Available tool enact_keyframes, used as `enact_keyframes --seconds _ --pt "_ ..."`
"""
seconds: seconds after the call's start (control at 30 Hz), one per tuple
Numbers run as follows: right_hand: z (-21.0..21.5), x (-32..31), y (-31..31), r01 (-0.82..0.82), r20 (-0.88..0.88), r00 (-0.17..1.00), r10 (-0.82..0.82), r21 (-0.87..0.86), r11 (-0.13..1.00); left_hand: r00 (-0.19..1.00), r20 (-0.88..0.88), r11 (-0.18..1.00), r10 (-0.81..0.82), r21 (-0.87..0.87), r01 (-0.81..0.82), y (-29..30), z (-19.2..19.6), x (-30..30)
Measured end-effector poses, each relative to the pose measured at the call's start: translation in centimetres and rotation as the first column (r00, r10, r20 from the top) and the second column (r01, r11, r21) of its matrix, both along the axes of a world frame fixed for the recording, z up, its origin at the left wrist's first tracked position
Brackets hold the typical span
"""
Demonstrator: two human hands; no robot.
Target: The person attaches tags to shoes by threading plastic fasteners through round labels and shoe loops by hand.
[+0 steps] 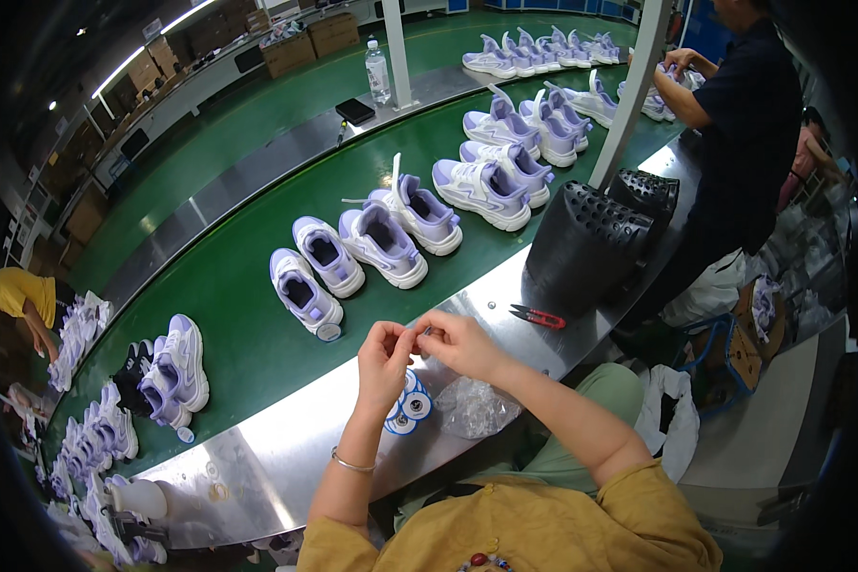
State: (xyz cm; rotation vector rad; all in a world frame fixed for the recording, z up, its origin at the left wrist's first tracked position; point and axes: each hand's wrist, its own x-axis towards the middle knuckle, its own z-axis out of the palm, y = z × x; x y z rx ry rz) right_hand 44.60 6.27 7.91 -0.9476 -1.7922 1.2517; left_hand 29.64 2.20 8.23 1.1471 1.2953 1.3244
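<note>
Above the metal ledge, my left hand (385,360) and my right hand (459,345) meet with their fingertips pinched together. Something small and bluish shows between them, too small to name. Below the hands lie several round blue-and-white tags (413,404), beside a crumpled clear plastic bag (479,408). The nearest white-and-lilac sneaker (302,291) rests on the green belt, with a round tag (329,333) at its toe. Close to it stand another sneaker (329,255) and a pair with raised straps (383,243).
Red-handled thread snips (539,316) lie on the metal ledge (257,458), near black perforated bins (591,238) by a post. More sneakers (486,186) line the green belt (229,296). A water bottle (377,71) stands across it. A co-worker (748,114) handles shoes at the right.
</note>
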Motion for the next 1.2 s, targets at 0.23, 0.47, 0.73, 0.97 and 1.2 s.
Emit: enact_keyframes --seconds 0.23,0.47,0.73,0.97,1.2 --pt "-1.7 2.3 3.9 0.139 0.091 0.986 -0.14 0.013 0.99 0.972 -0.232 0.994 -0.024 0.098 0.048 5.6 -3.1 0.7" --pt "-3.1 2.4 5.2 0.205 0.063 0.975 -0.211 0.085 0.975 0.779 -0.573 0.945 0.255 0.32 -0.074 13.6 -5.9 0.2" --pt "-3.8 3.1 6.9 0.284 0.133 0.942 -0.307 0.163 0.945 0.754 -0.605 0.964 0.256 0.216 -0.154 10.6 -5.6 -1.2" --pt "-4.2 -0.9 7.4 0.237 0.209 0.919 -0.334 0.384 0.892 0.9 -0.106 0.901 0.422 -0.056 -0.429 8.4 -5.8 -0.4" --pt "-4.2 -1.3 7.5 0.243 0.259 0.89 -0.374 0.425 0.872 0.892 0.308 0.942 0.331 -0.156 -0.296 7.8 -5.6 -0.9"
